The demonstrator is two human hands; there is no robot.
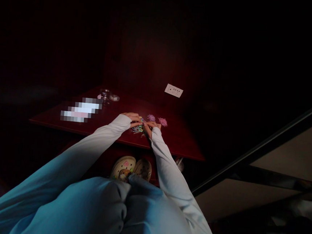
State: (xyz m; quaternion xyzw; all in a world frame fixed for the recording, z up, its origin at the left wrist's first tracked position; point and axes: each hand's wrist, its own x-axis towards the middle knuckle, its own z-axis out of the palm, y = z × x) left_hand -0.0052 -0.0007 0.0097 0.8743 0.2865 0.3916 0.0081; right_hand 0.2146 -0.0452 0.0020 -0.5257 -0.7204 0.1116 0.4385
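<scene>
Head view | left hand (pixel 134 119), right hand (pixel 153 125): fingertips close together at mixed strands (pixel 137 130), pinch cannot tell | purple bunch (pixel 151 117) one o'clock, pink bunch (pixel 163 122) three o'clock, apart, perhaps keeping colours unmixed

Pale object (pixel 82 110) pixelated, grip of left hand (pixel 131 118) and right hand (pixel 154 126) unclear, sleeves (pixel 84 149) cut off

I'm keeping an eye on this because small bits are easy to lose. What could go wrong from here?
The mixed-colour pile lies near the front edge of the table, under the left hand and right hand; a brush of a sleeve might knock strands down by the shoes. The purple pile and pink pile sit close together beside the right hand, so they could get mixed.
</scene>
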